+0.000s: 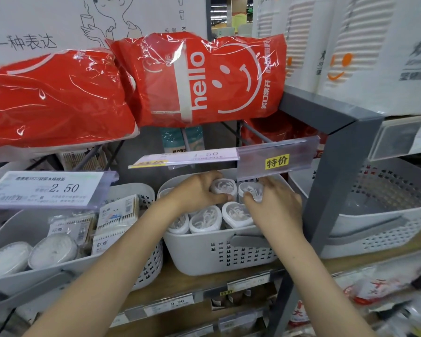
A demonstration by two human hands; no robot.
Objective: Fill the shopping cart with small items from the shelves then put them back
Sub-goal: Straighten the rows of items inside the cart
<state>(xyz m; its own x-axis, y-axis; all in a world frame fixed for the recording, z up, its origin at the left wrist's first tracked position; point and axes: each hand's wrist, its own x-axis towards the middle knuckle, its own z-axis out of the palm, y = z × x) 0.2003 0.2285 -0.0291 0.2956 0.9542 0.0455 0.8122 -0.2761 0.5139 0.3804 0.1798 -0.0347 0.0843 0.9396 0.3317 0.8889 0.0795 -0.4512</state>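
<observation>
Gripped in each curled hand, left hand [199, 190] and right hand [275, 203], is one clear tub [223, 188] at the grey basket's [229, 254] twelve o'clock edge; tubs should be kept upright.

A wooden shelf [178, 283] carries three pale perforated baskets. The middle basket [219, 254] stands on its board; the left basket [58, 268] sits just beside it, touching or nearly so, and the right basket [374, 229] stands beyond a grey upright post [336, 190].
</observation>
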